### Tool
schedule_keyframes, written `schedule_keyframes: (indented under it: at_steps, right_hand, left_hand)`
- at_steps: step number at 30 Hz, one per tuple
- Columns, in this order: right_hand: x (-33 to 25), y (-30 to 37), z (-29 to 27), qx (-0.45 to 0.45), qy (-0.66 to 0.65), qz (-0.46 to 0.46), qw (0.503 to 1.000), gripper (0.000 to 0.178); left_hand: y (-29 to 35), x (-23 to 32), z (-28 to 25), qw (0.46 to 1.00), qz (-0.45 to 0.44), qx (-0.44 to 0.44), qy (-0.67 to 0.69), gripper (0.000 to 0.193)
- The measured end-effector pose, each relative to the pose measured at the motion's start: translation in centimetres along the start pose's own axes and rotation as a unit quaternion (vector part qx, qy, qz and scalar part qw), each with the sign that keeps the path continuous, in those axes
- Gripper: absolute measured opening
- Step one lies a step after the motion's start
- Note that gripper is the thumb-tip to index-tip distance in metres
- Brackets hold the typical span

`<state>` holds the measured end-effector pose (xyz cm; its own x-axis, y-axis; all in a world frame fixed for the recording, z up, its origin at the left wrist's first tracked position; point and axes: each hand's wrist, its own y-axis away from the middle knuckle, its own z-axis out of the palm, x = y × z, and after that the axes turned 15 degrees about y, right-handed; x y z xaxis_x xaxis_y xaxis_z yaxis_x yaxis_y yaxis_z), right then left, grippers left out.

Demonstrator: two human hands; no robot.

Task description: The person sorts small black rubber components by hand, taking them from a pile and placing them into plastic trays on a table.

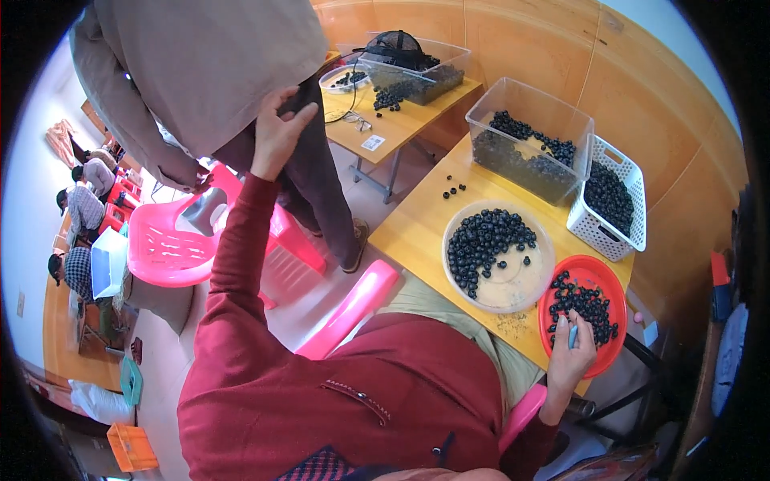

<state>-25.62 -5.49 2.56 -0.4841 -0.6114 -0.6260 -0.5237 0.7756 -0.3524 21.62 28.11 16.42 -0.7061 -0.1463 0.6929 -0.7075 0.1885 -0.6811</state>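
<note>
My left hand (281, 132) is raised with its fingers apart and holds nothing. It is beside the person in a grey-brown jacket (208, 72), and I cannot tell whether it touches them. Over the red round tray (595, 271), my right hand (571, 357) is closed around a small blue pen-like tool (573, 337), its tip pointing upward. Dark round bead-like pieces (589, 305) lie in that tray. Next to it stands a clear round tub (513, 297), partly filled with more of the same dark pieces (485, 240).
On the yellow table (417, 212) stand a clear plastic bin (553, 180) and a white basket (597, 224), both holding dark pieces. Another table (385, 144) carries a bin and a black mesh cap (399, 50). A pink chair (172, 244) stands to the left; several people sit beyond.
</note>
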Motion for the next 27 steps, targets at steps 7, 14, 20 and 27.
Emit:
schedule_keyframes:
  at_steps: [7, 14, 20, 27]
  right_hand:
    - [1.3, 0.3, 1.0, -0.034, -0.066, -0.007, 0.997, 0.028]
    - [-0.5, 0.4, 0.4, -0.061, -0.013, -0.053, 0.997, 0.032]
    - [-0.8, 1.8, 1.9, -0.039, -0.027, -0.043, 0.998, 0.035]
    - [-1.6, 3.1, 2.7, -0.038, 0.014, -0.075, 0.996, 0.041]
  left_hand:
    - [7.2, -3.8, 4.0, 0.989, -0.05, -0.1, 0.097, 0.036]
    - [15.4, -5.0, 8.0, 0.941, -0.219, -0.19, 0.173, 0.037]
    - [16.3, -1.6, 9.4, 0.941, -0.236, -0.189, 0.152, 0.046]
    - [14.2, 1.7, 7.7, 0.979, 0.095, -0.148, -0.098, 0.076]
